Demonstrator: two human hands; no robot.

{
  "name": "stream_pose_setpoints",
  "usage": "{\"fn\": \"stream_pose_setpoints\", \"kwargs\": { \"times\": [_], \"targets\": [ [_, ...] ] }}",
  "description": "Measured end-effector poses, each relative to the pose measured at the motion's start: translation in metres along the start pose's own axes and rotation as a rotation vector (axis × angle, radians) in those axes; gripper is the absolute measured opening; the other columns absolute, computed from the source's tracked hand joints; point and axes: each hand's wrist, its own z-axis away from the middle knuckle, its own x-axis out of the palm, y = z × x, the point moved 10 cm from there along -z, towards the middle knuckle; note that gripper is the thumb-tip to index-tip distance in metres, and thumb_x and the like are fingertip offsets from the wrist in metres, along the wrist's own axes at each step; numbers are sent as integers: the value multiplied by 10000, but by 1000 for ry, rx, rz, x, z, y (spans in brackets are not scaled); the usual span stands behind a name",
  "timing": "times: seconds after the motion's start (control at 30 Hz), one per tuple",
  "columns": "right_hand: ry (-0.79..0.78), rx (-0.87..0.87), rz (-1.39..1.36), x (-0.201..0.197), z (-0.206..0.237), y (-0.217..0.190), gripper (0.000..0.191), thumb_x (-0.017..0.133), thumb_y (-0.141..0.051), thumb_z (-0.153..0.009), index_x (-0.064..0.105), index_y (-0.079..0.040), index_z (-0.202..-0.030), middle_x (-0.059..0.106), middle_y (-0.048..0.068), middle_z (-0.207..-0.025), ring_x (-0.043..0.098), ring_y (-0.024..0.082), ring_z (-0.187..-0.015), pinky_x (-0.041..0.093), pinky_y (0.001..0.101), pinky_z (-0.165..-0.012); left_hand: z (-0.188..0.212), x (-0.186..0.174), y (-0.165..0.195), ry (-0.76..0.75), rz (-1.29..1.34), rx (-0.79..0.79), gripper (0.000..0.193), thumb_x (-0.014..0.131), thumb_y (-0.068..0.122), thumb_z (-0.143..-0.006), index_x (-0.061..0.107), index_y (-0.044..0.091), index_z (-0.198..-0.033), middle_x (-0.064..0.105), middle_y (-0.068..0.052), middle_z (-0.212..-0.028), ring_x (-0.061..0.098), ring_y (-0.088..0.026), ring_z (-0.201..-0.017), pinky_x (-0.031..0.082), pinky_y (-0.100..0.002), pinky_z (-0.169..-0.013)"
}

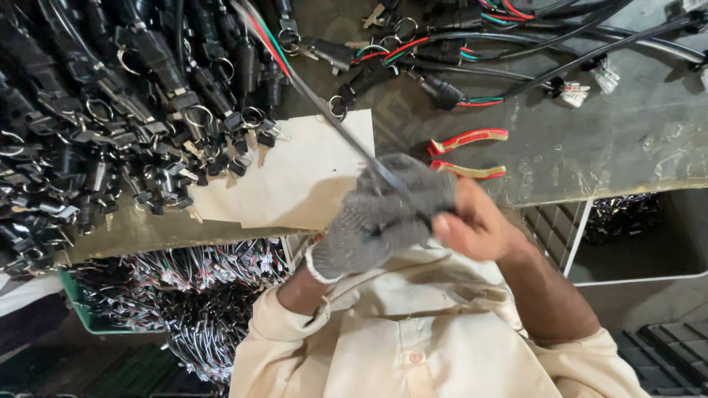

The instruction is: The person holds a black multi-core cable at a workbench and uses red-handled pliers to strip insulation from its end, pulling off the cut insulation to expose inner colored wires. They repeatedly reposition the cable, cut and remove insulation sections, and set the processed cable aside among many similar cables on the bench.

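Observation:
My left hand (pixel 383 214), in a grey knit glove, is closed around a thin grey sleeved cable (pixel 332 118) that runs up and left to coloured wires. My bare right hand (pixel 472 225) pinches the same cable just beside the glove, at the bench's front edge. Both hands sit over my cream shirt. Red and yellow handled pliers (pixel 468 153) lie on the bench just above my hands, untouched.
A large heap of black key switches with keys and rings (pixel 125 110) covers the left of the bench. A pale card sheet (pixel 295 177) lies under the cable. More black cables with white connectors (pixel 568 88) lie at the back right. Bins of wire harnesses (pixel 192 295) sit below.

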Motion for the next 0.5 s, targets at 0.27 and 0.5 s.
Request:
{"fn": "stream_pose_setpoints", "kwargs": {
  "times": [0.27,0.5],
  "targets": [
    [-3,163,-476,15,35,64,760,689,-459,-1003,466,59,-1513,537,147,-1512,510,237,-1394,398,399,-1194,8,-2,-14,144,269,-92,146,771,170,-967,744,85,-1083,741,-20,-1102,620,-166,-1119,471,-324,-1013],
    [696,132,41,-28,36,53,676,504,-584,-1059,430,-14,-1415,486,60,-1157,438,162,-988,390,331,-905,5,-4,-26,240,154,-96,344,604,215,-1089,557,37,-1380,592,-81,-1401,547,-201,-1319,414,-330,-1184]
  ]
}}
